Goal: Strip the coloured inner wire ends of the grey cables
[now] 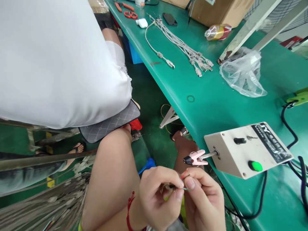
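Note:
My left hand [161, 195], with a red string bracelet at its wrist, pinches thin wires between thumb and forefinger. Close beside it, my right hand [204, 199] pinches the same small wires; a green strand [185, 189] spans the fingertips and a red one [184, 173] rises above them. The wires' other ends are hidden behind my fingers. Just above my hands, a pink clip with black tips [196, 158] sits on a metal rod from a beige control box [247, 149] with a green button.
On the green table [173, 80] lie grey USB cables [178, 41], a black phone [169, 19], red-handled tools [130, 14], a bottle [218, 32] and a plastic bag [244, 72]. Black cords run beside the box. A person in white [64, 64] sits at the left. Bundled cables [55, 202] hang lower left.

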### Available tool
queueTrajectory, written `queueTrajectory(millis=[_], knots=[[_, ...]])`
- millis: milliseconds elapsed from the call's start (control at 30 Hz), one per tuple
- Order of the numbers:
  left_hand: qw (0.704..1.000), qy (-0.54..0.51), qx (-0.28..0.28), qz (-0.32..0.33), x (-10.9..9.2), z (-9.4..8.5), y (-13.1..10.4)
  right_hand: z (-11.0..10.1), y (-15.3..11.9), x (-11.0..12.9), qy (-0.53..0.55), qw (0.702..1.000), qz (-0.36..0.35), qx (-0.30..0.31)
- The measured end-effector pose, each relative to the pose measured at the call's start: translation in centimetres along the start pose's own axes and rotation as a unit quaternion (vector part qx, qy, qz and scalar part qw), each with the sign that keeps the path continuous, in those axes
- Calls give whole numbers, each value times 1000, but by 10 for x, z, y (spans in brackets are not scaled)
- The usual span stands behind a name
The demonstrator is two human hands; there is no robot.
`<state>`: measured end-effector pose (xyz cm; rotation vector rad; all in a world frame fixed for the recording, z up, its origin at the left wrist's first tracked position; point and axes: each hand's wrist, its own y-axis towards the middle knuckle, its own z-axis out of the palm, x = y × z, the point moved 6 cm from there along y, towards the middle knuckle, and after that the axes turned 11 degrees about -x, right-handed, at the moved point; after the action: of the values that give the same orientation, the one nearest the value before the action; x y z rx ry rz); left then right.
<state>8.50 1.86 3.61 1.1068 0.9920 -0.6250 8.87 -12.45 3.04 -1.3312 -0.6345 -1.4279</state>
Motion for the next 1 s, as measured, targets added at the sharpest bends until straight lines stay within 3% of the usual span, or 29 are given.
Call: queueTrajectory(millis=[300,433,533,700,1000], knots=[[999,37,13,2,0,4,5,-5,7,-13,7,1000,4,-11],[998,51,19,-8,4,2,8,-9,18,-33,91,992,70,-50],[998,61,21,-9,7,3,15,-3,27,-37,174,978,109,-23],[995,94,17,12,6,6,26,8,39,-26,212,975,55,37],[993,112,27,-1,13,10,26,11,39,-29,239,968,72,18]])
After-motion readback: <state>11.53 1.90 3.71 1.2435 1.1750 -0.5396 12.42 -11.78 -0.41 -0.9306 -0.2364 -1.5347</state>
